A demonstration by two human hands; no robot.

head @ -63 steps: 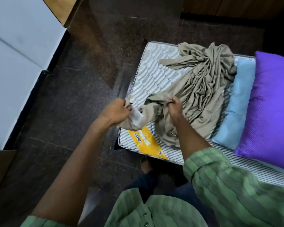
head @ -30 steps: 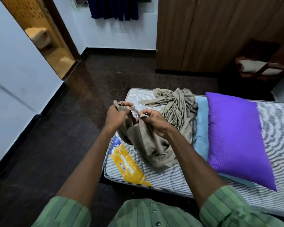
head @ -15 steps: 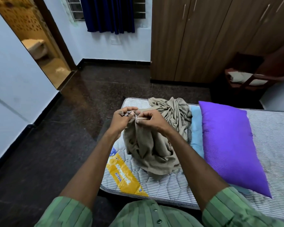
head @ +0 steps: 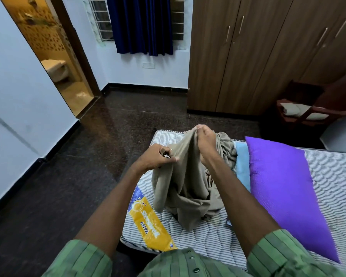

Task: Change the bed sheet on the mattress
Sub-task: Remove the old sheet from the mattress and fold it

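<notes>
both hands hold up a bunched khaki bed sheet (head: 185,182) above the near corner of the striped mattress (head: 332,176). the left hand (head: 158,157) pinches an edge of the sheet, fingers curled round the cloth, with a small dark shiny thing at the fingertips that is too small to make out. the right hand (head: 205,143) is higher, its fingers clenched on a gathered fold at the top of the sheet, so the cloth hangs down between the two hands and its lower end pools on the mattress. more of the sheet lies crumpled behind the right hand, against a light blue pillow (head: 243,168). a purple pillow (head: 284,188) lies on the mattress just right of the blue one, overlapping it. an orange brand label (head: 148,222) runs across the mattress corner below the left forearm. the person wears green striped sleeves (head: 284,254). beyond the bed are the dark polished floor (head: 48,196), a wooden wardrobe (head: 248,52), a navy curtain (head: 144,25) and an open doorway (head: 54,48) on the left.
</notes>
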